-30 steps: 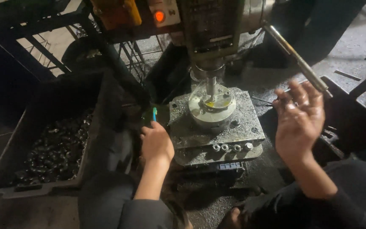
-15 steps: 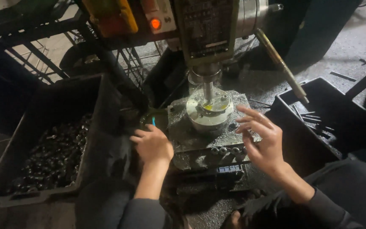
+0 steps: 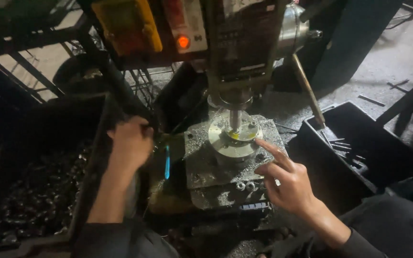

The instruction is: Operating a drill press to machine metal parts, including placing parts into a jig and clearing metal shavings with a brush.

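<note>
— Where do we have our right hand (image 3: 288, 184)?

— Just beside the round metal disc (image 3: 233, 141) that sits on the drill press table (image 3: 201, 167), right under the spindle (image 3: 235, 119). Our forefinger is stretched out and touches the disc's rim on the near right side, we'd say to steady or turn it; the other fingers (image 3: 268, 169) are loosely curled, apart, gripping nothing.

— And the left hand (image 3: 130, 141)?

— Off to the left of the table, at the edge of the dark crate (image 3: 92, 157). The fingers are curled together into a loose fist; whether they close on anything we cannot tell, since we only see the back of the hand.

— What lies around us?

— Small dark metal pieces (image 3: 29, 200) fill that left crate. A blue-tipped tool (image 3: 167, 162) lies between the left hand and the table. A few nuts (image 3: 244, 185) sit on the table's front edge, and the feed lever (image 3: 307, 91) slants down toward a black bin (image 3: 359, 143) on the right.
</note>
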